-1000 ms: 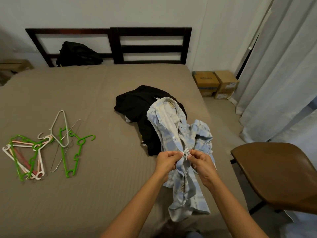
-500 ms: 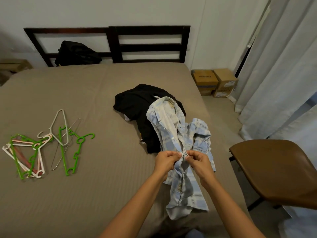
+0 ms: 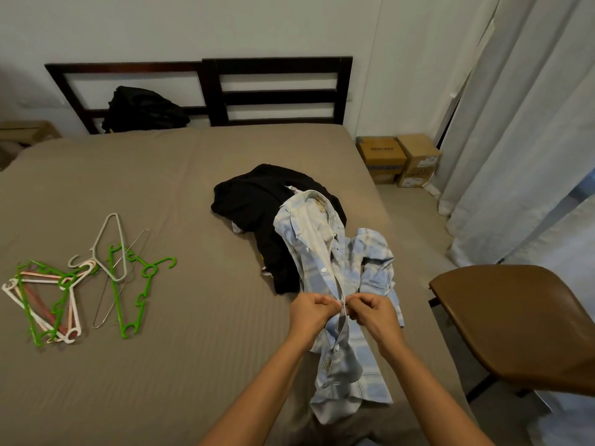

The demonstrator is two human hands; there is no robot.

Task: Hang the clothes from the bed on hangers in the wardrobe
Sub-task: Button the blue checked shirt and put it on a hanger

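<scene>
A light blue plaid shirt [image 3: 325, 252] lies on the brown bed [image 3: 167, 188], its collar end over a black garment [image 3: 257, 201]. My left hand [image 3: 310, 312] and my right hand [image 3: 370, 312] face each other at the shirt's button placket, each pinching one edge of it around a button. Several green, white and pink plastic hangers [image 3: 58, 294] and one thin wire hanger [image 3: 119, 278] lie in a loose heap on the bed's left side. No wardrobe shows in the head view.
A second black bundle [image 3: 145, 109] rests against the dark headboard [image 3: 277, 88]. A brown chair [image 3: 518, 323] stands close on the right of the bed. Two cardboard boxes [image 3: 399, 159] sit on the floor by the white curtains [image 3: 515, 140].
Both hands stay pinched at the same spot on the shirt's placket, with small finger movements. The view has shifted slightly; the clothes and hangers have not moved.
</scene>
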